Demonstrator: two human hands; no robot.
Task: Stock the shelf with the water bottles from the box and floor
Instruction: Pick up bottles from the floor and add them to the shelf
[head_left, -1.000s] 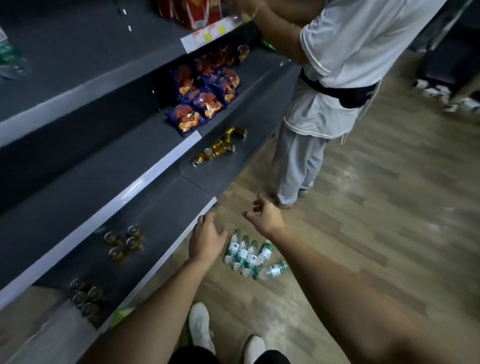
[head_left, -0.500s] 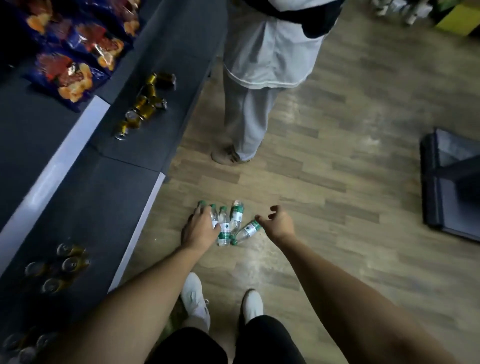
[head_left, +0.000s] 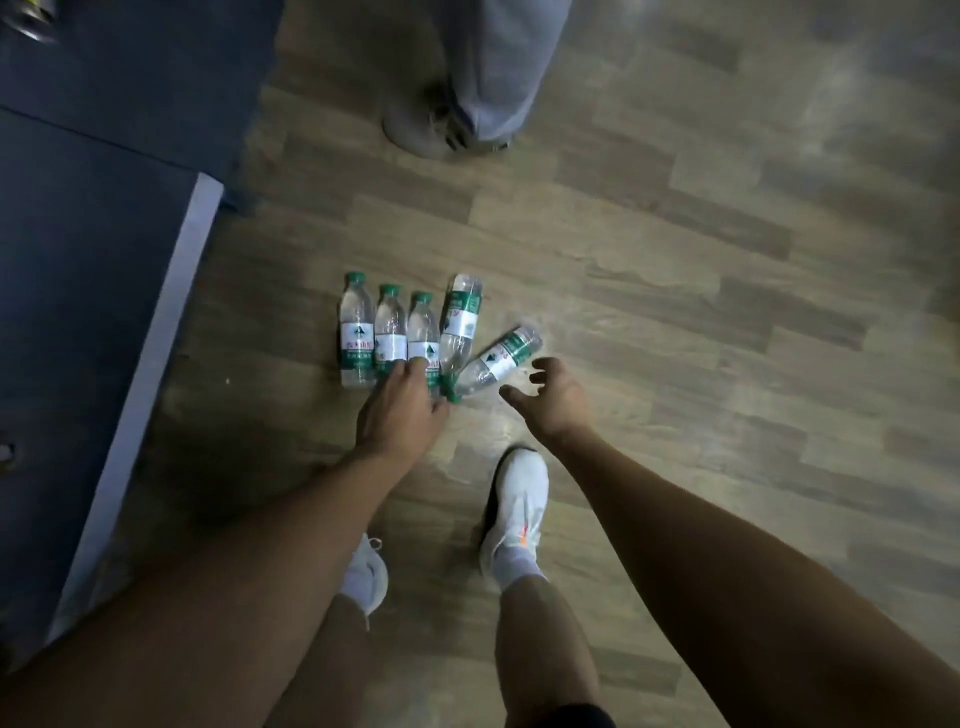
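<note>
Several small clear water bottles (head_left: 390, 332) with green caps and green-white labels lie side by side on the wooden floor. One more bottle (head_left: 497, 361) lies slanted at the right end of the row. My left hand (head_left: 402, 413) is over the near ends of the middle bottles, its fingertips touching them; whether it grips one is hidden. My right hand (head_left: 550, 397) hovers just right of the slanted bottle with fingers loosely curled and spread, holding nothing.
The dark bottom shelf (head_left: 83, 291) with a pale front edge runs along the left. Another person's grey trouser leg and shoe (head_left: 457, 104) stand just beyond the bottles. My white shoes (head_left: 517, 512) are on the floor below my hands.
My head has tipped further down and I have bent lower. Both hands have dropped toward the bottles; the left now touches the row, and the right is close beside the slanted bottle.
</note>
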